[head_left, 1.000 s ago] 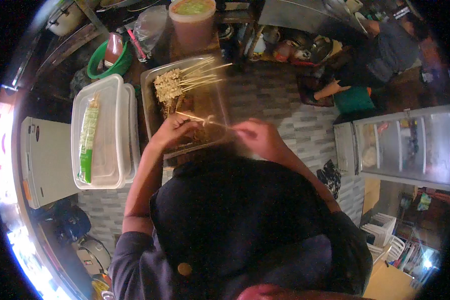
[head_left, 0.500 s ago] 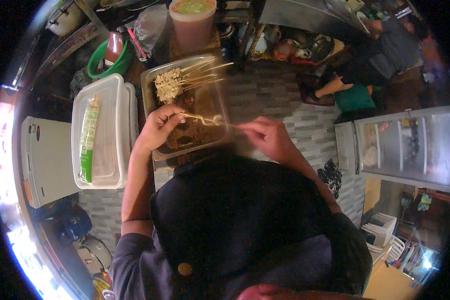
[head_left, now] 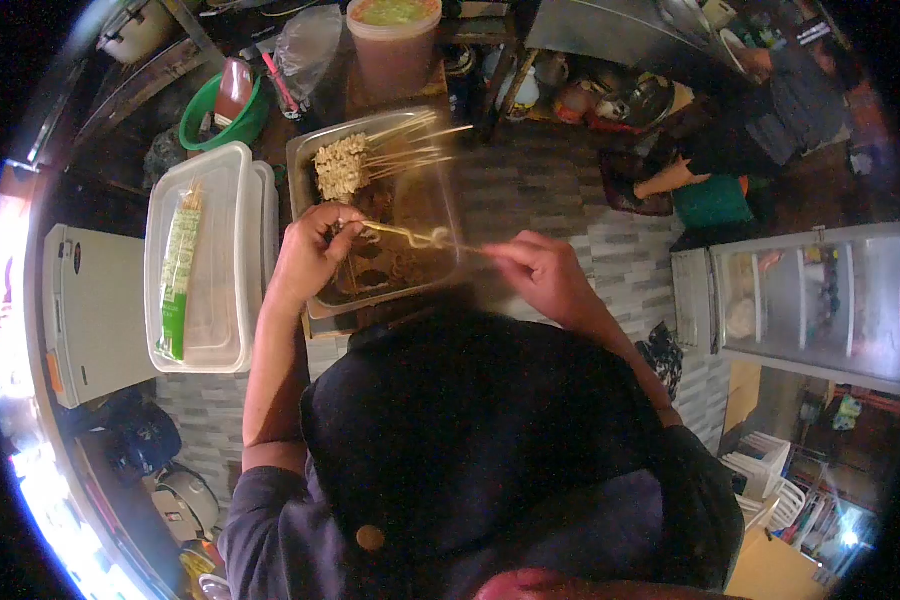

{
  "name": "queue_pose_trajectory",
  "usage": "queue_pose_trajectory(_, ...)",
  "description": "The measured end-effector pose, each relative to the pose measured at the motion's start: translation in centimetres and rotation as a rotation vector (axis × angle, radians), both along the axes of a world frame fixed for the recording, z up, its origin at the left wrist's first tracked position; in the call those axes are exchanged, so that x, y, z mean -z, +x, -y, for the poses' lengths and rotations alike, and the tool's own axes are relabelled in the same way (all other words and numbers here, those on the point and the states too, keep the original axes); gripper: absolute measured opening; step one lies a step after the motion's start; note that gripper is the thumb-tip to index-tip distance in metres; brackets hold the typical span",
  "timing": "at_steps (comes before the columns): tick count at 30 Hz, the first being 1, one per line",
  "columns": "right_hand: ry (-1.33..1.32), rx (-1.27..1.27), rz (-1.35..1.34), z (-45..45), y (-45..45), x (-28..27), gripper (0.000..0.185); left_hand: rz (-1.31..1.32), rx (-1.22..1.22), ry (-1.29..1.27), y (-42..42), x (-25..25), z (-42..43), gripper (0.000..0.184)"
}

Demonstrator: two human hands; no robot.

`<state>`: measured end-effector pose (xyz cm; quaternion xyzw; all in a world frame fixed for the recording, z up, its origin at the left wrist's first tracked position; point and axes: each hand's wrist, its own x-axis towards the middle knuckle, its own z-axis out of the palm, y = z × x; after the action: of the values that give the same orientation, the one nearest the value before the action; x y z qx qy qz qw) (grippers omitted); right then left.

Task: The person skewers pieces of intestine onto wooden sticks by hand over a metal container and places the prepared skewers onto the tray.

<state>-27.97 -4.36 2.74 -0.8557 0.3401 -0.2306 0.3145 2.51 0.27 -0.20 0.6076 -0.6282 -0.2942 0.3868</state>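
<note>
My left hand (head_left: 320, 250) pinches one end of a pale, stringy strip of food (head_left: 395, 232) over a clear plastic tub (head_left: 457, 205). The strip stretches right and bunches at the tip of a thin skewer (head_left: 470, 247). My right hand (head_left: 545, 275), slightly blurred, grips that skewer just past the tub's right side. Loaded skewers (head_left: 340, 168) with pale, folded food lie stacked at the tub's far end, their bare sticks pointing right. Brownish wet contents (head_left: 405, 268) cover the tub's bottom.
Left of the tub, a white plastic container (head_left: 232, 325) bears a green-and-clear packet of sticks (head_left: 178, 275). Behind stand a green basin (head_left: 255, 115) and a large bucket (head_left: 395, 60). Another person (head_left: 785, 110) is at the upper right, above a glass-fronted cabinet (head_left: 810, 290).
Both hands stay nearly in place, with the strip still stretched between my left hand and the skewer. My right hand has shifted slightly right. The view has moved a little.
</note>
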Motion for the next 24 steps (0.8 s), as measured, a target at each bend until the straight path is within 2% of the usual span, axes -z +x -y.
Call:
queue_pose_trajectory(2, 0.013, 0.015, 0.009, -0.1, 0.1, -0.1, 0.022, -0.013, -0.037, -0.06, 0.1, 0.4, 0.0, 0.012)
queue_pose_trajectory(12, -0.026, 0.015, 0.055, 0.0, 0.4, -0.2, 0.024, 0.036, -0.121, -0.053, -1.0, -0.9, -0.2, 0.009)
queue_pose_trajectory(15, -0.03, 0.024, 0.019, 0.1, 0.5, -0.3, 0.024, 0.08, -0.173, -0.081, -1.5, -1.0, -0.2, 0.008)
queue_pose_trajectory(17, -0.051, 0.032, -0.005, 0.1, 0.5, -0.2, 0.024, 0.227, -0.186, -0.225, -1.6, -0.9, -0.1, 0.007)
queue_pose_trajectory(24, -0.039, 0.03, 0.044, 0.2, 0.7, 0.0, 0.025, 0.135, -0.235, -0.168, -1.4, -0.5, -0.1, 0.008)
